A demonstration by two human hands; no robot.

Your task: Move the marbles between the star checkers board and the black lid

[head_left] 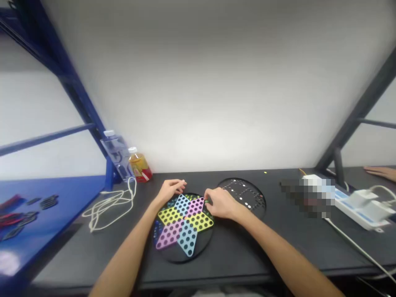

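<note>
A star-shaped Chinese checkers board (193,223) in pink, yellow and blue, dotted with dark holes, lies in a round black tray (198,251). Small blue marbles (157,231) sit in the tray's left compartment, and greenish ones show near its far edge. My left hand (172,191) rests by the far left rim, fingers loosely stretched out, holding nothing I can see. At the right rim, my right hand (220,202) has its fingers closed in a pinch. A speck of green shows at its fingertips, but what they hold is too small to make out.
A round black lid (247,197) lies behind my right hand. Two bottles, one clear (116,153) and one amber (140,165), stand left beside a white cable (108,208). Rightward are a power strip (346,204) and another person's hand (382,172). Blue frame posts (77,97) rise leftward.
</note>
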